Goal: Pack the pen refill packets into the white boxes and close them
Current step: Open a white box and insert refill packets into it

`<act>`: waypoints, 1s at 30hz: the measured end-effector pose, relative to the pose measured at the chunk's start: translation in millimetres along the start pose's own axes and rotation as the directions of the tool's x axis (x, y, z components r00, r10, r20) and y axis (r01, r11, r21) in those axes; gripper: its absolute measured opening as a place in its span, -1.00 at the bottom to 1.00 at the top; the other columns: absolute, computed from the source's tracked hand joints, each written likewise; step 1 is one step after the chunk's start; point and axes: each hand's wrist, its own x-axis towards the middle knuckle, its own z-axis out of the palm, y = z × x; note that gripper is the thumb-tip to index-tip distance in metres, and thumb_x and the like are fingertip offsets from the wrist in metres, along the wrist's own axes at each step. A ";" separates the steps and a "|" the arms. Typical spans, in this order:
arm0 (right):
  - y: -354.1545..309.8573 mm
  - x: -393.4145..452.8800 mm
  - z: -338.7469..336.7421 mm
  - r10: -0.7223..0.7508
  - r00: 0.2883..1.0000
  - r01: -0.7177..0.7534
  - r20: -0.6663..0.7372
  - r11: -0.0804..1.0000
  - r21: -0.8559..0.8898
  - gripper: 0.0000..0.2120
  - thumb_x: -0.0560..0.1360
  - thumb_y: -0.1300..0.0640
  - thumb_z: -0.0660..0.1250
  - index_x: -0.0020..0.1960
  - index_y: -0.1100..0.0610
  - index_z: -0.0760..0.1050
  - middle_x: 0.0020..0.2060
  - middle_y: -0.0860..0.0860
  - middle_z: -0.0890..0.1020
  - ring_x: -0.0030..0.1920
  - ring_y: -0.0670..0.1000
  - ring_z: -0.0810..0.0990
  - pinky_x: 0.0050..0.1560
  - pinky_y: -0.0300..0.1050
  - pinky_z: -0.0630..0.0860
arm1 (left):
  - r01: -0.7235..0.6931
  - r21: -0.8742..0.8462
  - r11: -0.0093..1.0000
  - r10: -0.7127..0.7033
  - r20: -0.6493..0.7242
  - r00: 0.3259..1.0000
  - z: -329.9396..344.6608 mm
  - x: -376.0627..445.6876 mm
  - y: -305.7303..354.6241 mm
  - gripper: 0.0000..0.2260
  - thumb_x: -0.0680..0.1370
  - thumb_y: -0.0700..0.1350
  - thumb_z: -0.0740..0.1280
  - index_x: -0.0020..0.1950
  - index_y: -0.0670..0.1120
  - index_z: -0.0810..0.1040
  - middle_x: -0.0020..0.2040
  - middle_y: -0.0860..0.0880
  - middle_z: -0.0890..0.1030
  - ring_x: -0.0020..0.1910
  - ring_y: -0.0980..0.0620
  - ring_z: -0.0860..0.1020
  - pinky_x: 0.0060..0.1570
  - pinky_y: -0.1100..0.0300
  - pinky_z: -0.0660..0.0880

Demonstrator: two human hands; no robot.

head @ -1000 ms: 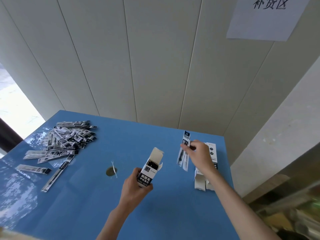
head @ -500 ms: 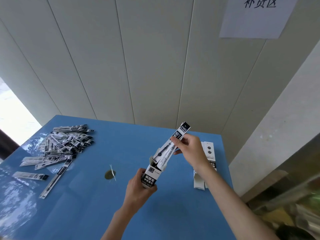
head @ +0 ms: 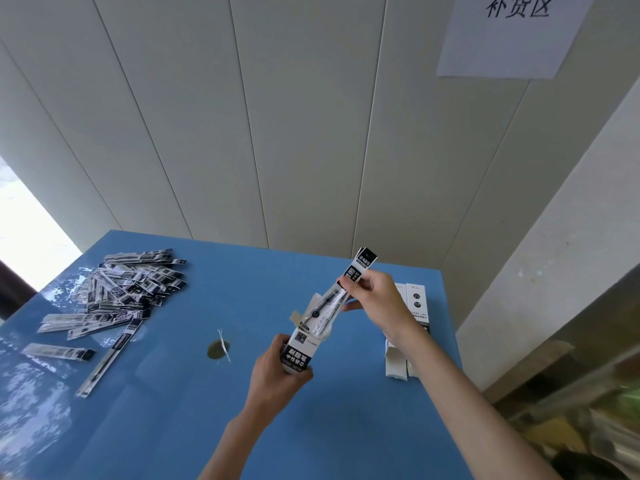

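On my feed the blue tabletop (head: 180,410) and the heap of refill packets (head: 128,289) at left centre look as before. My left hand (head: 277,372) still grips the open white box (head: 302,348) at centre. My right hand (head: 377,299) pinches a packet (head: 337,296) whose lower end now sits deeper in the box mouth than half a second ago.
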 end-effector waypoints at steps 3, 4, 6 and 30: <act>3.3 2.5 0.5 0.008 1.000 -0.008 0.001 1.000 -0.004 -0.70 0.59 0.12 0.37 0.01 0.41 0.51 -0.16 0.20 0.61 -0.26 0.08 0.69 0.00 0.05 0.67 | -0.004 -0.007 1.000 0.004 -0.005 1.000 -0.2 -0.5 0.5 -0.68 0.33 -0.11 0.50 -0.02 0.11 0.47 -0.24 0.16 0.59 -0.30 0.08 0.52 -0.31 0.04 0.51; 4.9 3.7 0.6 0.013 1.000 -0.013 0.001 1.000 -0.008 -0.68 0.59 0.11 0.37 0.03 0.42 0.50 -0.14 0.24 0.60 -0.24 0.09 0.70 0.03 0.09 0.66 | -0.004 -0.012 1.000 0.004 -0.010 1.000 -0.3 -0.3 0.3 -0.68 0.33 -0.11 0.50 -0.03 0.11 0.47 -0.26 0.14 0.59 -0.32 0.08 0.50 -0.32 0.04 0.49; 8.1 5.0 0.1 0.028 1.000 -0.027 0.007 0.999 -0.017 -0.63 0.58 0.08 0.38 0.06 0.43 0.50 -0.04 0.34 0.60 -0.23 0.10 0.72 0.11 0.20 0.62 | 0.001 -0.023 1.000 -0.002 -0.023 1.000 -0.5 -0.3 0.6 -0.69 0.32 -0.12 0.49 -0.04 0.09 0.47 -0.27 0.10 0.57 -0.36 0.10 0.46 -0.34 0.07 0.44; 30.7 -6.0 0.8 0.024 0.947 0.109 0.321 0.914 -0.390 -0.94 0.51 0.13 0.47 -0.06 0.09 0.70 -0.20 -0.07 0.72 -0.24 -0.23 0.57 -0.12 -0.30 0.51 | 0.020 -0.012 1.000 -0.020 0.003 1.000 10.2 3.0 5.7 -0.68 0.33 -0.14 0.50 -0.04 0.09 0.46 -0.25 0.15 0.60 -0.33 0.10 0.51 -0.29 0.03 0.51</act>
